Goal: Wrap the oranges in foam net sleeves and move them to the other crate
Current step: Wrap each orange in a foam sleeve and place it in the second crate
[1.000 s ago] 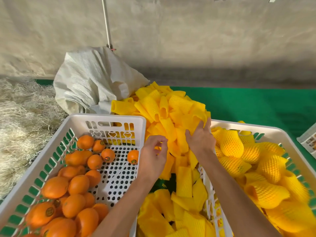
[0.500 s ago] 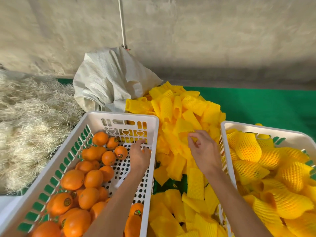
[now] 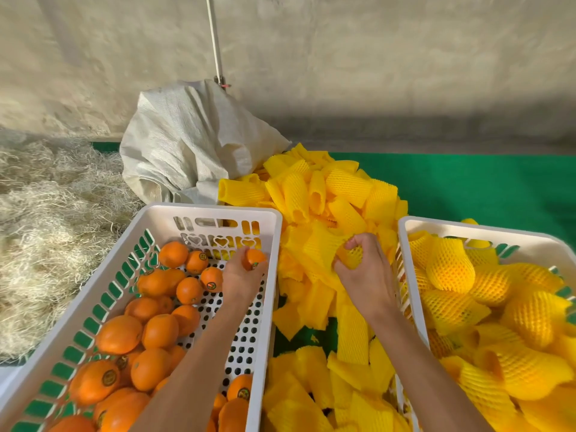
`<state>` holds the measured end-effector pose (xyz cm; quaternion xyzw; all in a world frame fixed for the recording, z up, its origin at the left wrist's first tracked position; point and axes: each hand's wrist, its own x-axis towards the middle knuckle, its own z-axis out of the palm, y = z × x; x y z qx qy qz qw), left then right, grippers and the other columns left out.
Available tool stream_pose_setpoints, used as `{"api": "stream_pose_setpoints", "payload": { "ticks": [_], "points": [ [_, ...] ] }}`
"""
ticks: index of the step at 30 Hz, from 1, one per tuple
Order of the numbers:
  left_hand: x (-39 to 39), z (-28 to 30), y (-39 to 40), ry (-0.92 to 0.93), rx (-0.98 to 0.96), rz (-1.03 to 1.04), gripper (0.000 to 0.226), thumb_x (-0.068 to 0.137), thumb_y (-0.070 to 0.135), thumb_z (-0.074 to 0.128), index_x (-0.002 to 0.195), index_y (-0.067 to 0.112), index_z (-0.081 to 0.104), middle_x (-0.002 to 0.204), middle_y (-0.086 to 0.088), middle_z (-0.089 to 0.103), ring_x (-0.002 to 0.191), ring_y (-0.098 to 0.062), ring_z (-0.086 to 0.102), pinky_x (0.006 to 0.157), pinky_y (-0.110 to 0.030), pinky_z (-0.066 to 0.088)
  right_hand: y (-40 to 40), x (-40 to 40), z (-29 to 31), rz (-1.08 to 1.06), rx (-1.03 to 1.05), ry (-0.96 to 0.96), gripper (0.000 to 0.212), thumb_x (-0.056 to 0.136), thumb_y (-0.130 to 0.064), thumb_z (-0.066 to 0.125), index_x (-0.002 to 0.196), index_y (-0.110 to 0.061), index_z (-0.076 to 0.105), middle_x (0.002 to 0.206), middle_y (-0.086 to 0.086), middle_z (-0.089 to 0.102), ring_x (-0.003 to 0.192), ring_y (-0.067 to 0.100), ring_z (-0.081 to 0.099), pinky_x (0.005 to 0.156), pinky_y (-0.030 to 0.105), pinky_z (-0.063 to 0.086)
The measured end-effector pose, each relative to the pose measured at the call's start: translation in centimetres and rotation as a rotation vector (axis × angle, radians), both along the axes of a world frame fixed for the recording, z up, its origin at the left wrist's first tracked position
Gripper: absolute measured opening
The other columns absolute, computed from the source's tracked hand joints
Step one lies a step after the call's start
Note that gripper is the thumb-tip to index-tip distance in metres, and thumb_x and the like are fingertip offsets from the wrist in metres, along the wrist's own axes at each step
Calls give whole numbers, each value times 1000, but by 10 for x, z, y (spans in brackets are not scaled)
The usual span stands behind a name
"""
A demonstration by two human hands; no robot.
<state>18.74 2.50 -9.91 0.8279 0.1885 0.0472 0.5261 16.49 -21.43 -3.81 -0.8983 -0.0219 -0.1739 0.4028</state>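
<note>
My left hand [image 3: 241, 277] reaches into the white left crate [image 3: 215, 212] and grips a small orange [image 3: 255, 258] near its far right corner. Several bare oranges [image 3: 159, 330] fill that crate's left side. My right hand [image 3: 363, 271] pinches a yellow foam net sleeve [image 3: 350, 257] pulled from the loose pile of sleeves [image 3: 327, 194] between the crates. The white right crate [image 3: 436, 224] holds several oranges wrapped in yellow sleeves [image 3: 450, 266].
A white woven sack [image 3: 190, 145] slumps behind the left crate. Pale straw [image 3: 46, 213] lies at the left. Green matting [image 3: 483, 188] covers the surface at the back right. A thin white pole [image 3: 214, 39] stands against the grey wall.
My left hand went from beside the sleeve pile into the left crate and closed on an orange. My right hand drew a sleeve out of the pile and curled round it.
</note>
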Motion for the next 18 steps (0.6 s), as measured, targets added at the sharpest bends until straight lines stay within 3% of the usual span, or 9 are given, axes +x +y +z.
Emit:
{"api": "stream_pose_setpoints", "payload": {
  "ticks": [2, 3, 6, 8, 10, 12, 15, 18],
  "points": [
    [-2, 24, -4, -40, -22, 101, 62, 88, 46, 79, 140, 23, 55, 122, 6, 62, 115, -18, 60, 98, -41, 54, 1, -1, 3, -23, 11, 0, 36, 86, -32, 78, 103, -24, 48, 105, -10, 52, 79, 9, 49, 55, 16, 32],
    [-5, 36, -8, -93, -45, 127, 63, 86, 51, 79, 138, 22, 57, 121, 4, 63, 112, -18, 62, 94, -37, 54, 0, -3, 5, -37, 23, -1, 37, 85, -33, 78, 103, -25, 47, 104, -9, 53, 79, 12, 51, 55, 19, 34],
    [-20, 69, -29, -336, -134, 123, 27, 85, 53, 79, 99, 34, 66, 91, 3, 70, 79, -11, 68, 67, -19, 52, -1, -6, 9, -110, 99, 22, 42, 85, -29, 78, 107, -30, 42, 93, -6, 55, 69, 12, 53, 53, 31, 43],
    [-31, 86, -42, -406, -229, 89, 35, 84, 54, 80, 106, 29, 70, 93, 1, 72, 79, -10, 69, 68, -18, 55, 0, -8, 11, -161, 143, 21, 52, 84, -18, 78, 116, -33, 40, 84, -12, 51, 61, 8, 54, 47, 32, 45],
    [-39, 96, -55, -419, -333, -36, 44, 84, 54, 81, 113, 23, 73, 96, 2, 75, 85, -10, 71, 75, -23, 57, 2, -9, 10, -160, 131, -8, 65, 82, -11, 77, 131, -31, 40, 87, -16, 53, 69, 6, 58, 49, 22, 45],
    [-45, 100, -67, -341, -541, -229, 48, 83, 53, 81, 112, 16, 76, 105, -5, 77, 96, -17, 72, 84, -35, 60, 3, -10, 8, -133, 76, -13, 63, 84, -13, 73, 137, -33, 46, 98, -9, 64, 83, 13, 64, 61, 24, 49],
    [-52, 102, -81, -117, -869, -442, 78, 68, 63, 86, 126, 13, 70, 130, -9, 71, 122, -23, 66, 104, -46, 55, 2, -8, 6, -161, -25, 26, 41, 85, -19, 72, 123, -30, 62, 104, -1, 73, 94, 25, 68, 68, 32, 51],
    [-52, 97, -86, 28, -890, -515, 106, 48, 78, 88, 136, 24, 62, 139, 0, 67, 130, -21, 61, 110, -45, 49, -1, -7, 8, -189, -63, 95, 38, 82, -28, 79, 117, -25, 64, 95, 5, 75, 88, 32, 69, 67, 42, 56]
  ]
}}
